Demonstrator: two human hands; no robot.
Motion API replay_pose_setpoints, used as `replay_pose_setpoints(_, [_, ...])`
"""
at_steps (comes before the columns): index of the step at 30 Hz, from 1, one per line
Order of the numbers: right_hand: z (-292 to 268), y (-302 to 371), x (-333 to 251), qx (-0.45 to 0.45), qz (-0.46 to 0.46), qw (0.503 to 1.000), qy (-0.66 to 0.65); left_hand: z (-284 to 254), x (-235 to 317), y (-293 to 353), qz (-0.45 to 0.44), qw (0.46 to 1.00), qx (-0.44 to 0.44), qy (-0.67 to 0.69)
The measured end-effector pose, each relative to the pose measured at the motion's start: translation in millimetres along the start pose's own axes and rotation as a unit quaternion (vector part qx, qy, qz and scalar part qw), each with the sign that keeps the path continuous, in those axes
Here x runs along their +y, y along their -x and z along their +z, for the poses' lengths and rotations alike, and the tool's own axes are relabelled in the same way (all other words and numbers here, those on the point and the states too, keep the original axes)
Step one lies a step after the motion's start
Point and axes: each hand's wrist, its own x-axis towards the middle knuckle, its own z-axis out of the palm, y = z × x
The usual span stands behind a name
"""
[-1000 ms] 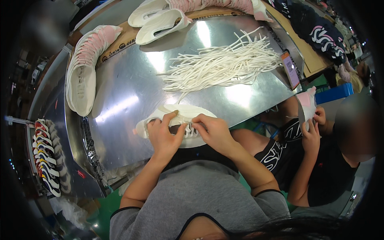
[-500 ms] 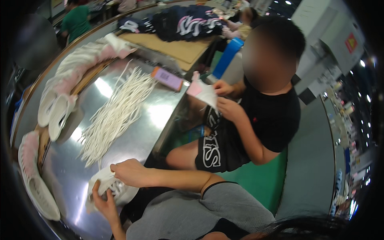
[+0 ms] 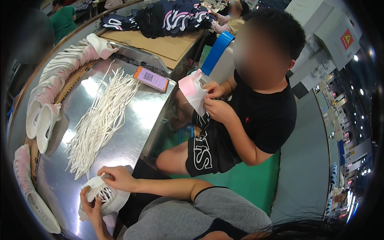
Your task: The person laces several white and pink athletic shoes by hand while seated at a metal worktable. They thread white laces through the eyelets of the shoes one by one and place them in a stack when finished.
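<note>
A white shoe upper with crossed white laces rests at the near edge of the metal table. My left hand grips its left side, thumb and fingers spread across the lacing opening. At the upper's far edge my right hand is closed in a pinch above the top of the lacing. What lies between those fingertips is too small to make out. Just beyond my hands spreads a heap of loose white shoelaces.
White-and-pink shoe uppers line the table's left rim, with another upper nearer. A phone-like orange-framed object lies at the far right corner. Opposite, a seated co-worker holds a pink-and-white upper. Dark pieces are piled on cardboard.
My view has shifted, so the whole scene sits further left. Both my hands stay on the shoe upper, and its crossed laces show more plainly. The co-worker's upper shows more pink.
</note>
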Motion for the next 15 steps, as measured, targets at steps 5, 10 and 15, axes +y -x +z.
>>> replay_pose_setpoints(5, [5.2, 8.6, -19.2, -0.049, -0.271, 0.953, 0.128, 14.6, 14.1, -3.7, -0.040, 0.999, 0.002, -0.020])
replay_pose_setpoints(10, [15.6, 3.7, 4.6, -0.090, -0.287, 0.935, 0.189, 7.0, 6.3, -7.2, -0.030, 0.999, -0.003, -0.028])
replay_pose_setpoints(15, [19.5, 1.6, 14.5, -0.077, -0.336, 0.916, 0.206, 5.4, 6.8, -6.9, -0.044, 0.999, 0.001, -0.001])
